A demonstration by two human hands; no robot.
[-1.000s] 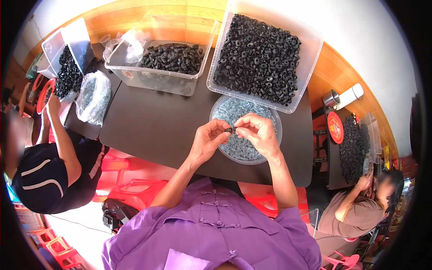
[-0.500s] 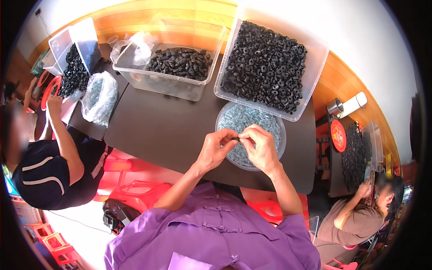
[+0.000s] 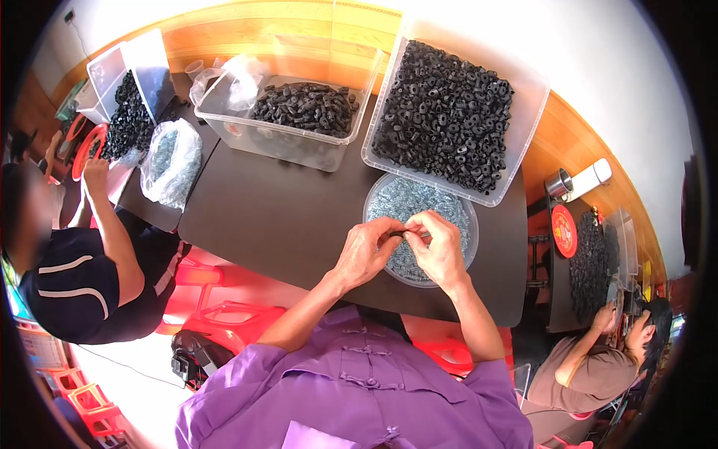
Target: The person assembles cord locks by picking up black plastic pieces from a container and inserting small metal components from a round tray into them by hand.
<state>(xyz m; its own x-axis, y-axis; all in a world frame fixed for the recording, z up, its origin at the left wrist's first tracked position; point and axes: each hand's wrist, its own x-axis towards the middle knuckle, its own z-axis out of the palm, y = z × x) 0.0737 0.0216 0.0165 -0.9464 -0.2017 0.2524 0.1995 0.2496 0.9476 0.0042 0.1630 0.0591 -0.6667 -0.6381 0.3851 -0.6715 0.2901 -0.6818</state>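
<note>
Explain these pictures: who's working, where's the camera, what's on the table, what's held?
No robot here: a person works bare-handed. All the pictures come from one head-worn camera, looking forward and down. On the dark table, the left bin and right bin hold black parts. Closer in, a round tub holds bluish, clear-looking pieces. Above it, the left hand and right hand pinch a small dark piece, mostly hidden by fingers.
</note>
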